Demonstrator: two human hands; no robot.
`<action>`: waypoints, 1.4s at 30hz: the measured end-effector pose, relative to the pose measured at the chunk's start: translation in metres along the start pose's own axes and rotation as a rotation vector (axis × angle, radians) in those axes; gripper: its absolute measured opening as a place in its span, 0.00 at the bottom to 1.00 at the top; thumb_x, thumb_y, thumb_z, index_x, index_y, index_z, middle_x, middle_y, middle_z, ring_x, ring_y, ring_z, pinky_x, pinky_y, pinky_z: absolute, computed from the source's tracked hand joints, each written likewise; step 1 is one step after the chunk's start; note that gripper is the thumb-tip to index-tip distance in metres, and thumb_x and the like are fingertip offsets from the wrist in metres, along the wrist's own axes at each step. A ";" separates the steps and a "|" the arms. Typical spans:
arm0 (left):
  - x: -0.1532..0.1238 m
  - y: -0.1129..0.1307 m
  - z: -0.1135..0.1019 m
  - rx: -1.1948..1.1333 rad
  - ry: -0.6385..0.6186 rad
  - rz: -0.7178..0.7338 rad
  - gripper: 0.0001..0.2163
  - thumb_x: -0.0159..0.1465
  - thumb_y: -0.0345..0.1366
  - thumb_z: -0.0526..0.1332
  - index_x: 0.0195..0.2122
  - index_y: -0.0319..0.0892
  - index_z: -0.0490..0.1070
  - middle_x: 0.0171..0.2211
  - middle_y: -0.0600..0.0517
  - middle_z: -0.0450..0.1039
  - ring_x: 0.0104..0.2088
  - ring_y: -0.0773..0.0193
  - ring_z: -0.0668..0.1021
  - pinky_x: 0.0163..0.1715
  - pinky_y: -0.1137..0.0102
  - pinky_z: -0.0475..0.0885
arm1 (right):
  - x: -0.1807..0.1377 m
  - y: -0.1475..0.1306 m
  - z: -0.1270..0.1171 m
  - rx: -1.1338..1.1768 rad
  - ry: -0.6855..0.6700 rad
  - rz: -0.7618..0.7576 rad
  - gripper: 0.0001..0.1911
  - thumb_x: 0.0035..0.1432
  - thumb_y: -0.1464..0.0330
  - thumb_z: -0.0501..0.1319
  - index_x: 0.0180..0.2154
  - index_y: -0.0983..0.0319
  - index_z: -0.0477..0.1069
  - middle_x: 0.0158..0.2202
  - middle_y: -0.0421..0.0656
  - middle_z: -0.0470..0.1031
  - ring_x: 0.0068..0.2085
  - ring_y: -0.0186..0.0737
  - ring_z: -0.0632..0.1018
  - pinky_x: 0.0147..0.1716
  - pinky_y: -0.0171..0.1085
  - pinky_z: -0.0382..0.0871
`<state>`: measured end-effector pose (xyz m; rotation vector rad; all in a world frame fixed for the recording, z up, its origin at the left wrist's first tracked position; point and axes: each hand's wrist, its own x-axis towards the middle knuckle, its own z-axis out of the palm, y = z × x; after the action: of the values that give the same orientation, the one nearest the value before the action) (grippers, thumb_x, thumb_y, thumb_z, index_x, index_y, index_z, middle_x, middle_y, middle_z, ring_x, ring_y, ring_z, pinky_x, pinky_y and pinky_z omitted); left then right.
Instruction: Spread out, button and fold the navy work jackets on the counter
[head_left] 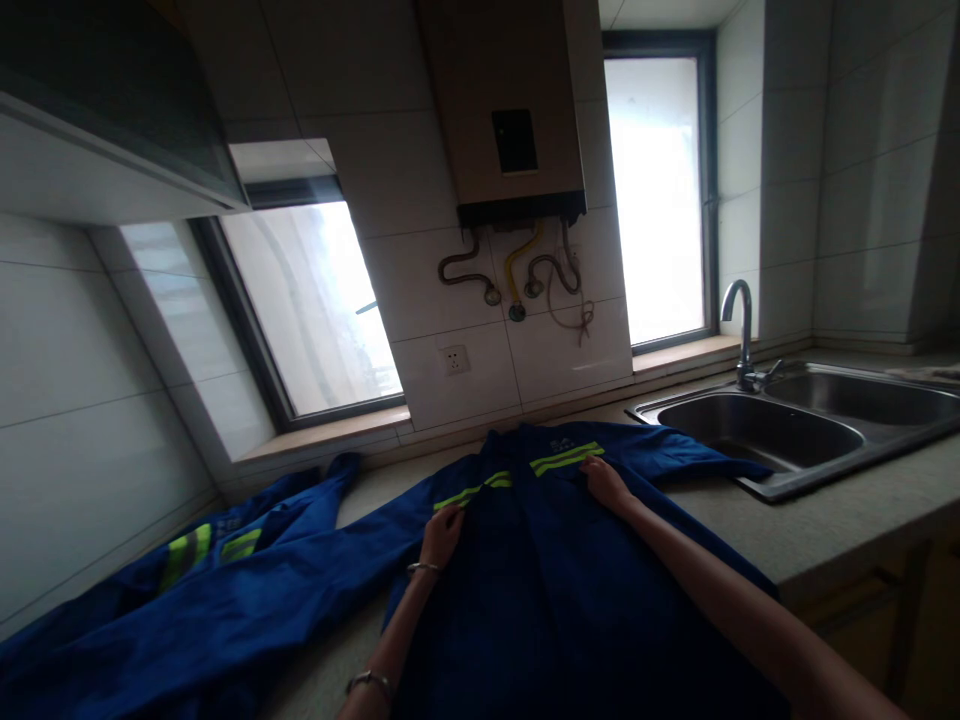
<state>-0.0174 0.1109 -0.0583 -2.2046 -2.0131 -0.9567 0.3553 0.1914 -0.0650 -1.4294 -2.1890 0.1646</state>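
A blue work jacket (525, 560) lies spread front side up on the counter, its collar toward the wall. Yellow-green reflective strips cross its chest. My left hand (442, 532) is closed on the cloth at the lower edge of the strip on the left side. On the other side my right hand (604, 486) pinches the cloth just below the right strip. One sleeve stretches across the counter to the left; the other reaches over the sink's near rim. The fingertips of both hands are partly hidden.
More blue clothing with reflective bands (187, 555) lies along the left wall. At the right, a double steel sink (874, 440) with a faucet (742, 330) is set into the counter (847, 520). A water heater (510, 110) with hoses hangs on the tiled wall between two windows.
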 end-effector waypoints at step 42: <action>0.049 -0.026 0.026 0.395 -0.400 -0.193 0.28 0.64 0.55 0.41 0.65 0.59 0.44 0.68 0.47 0.38 0.64 0.34 0.43 0.51 0.29 0.46 | 0.045 -0.078 0.041 -0.053 -0.307 0.126 0.41 0.50 0.35 0.39 0.63 0.41 0.48 0.68 0.41 0.36 0.64 0.73 0.39 0.52 0.71 0.25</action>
<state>-0.0308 0.1696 -0.0685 -2.1287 -2.3509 -0.0906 0.2574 0.2044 -0.0557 -1.6652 -2.3580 0.3967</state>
